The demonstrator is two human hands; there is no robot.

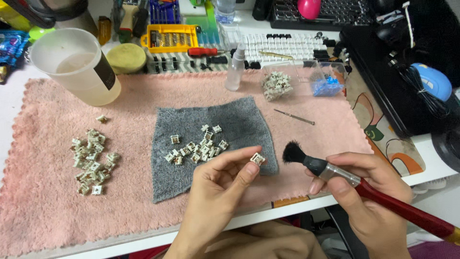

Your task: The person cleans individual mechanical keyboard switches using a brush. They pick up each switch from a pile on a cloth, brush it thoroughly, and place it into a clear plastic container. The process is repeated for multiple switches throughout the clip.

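My left hand (218,192) pinches a small white keyboard switch (257,158) between thumb and fingertips, just above the near right corner of a grey cloth (239,120). My right hand (369,196) grips a brush with a red handle (407,211) and a black bristle tip (292,152). The bristles point left and sit a little to the right of the held switch, not touching it. Several more switches (199,146) lie in a loose group on the grey cloth.
A pink towel (57,206) covers the desk. A pile of switches (91,160) lies at its left, a plastic cup (76,64) behind it. A spray bottle (235,67), clear boxes (306,76), a thin metal tool (294,117), keyboards and a blue mouse (433,81) stand beyond.
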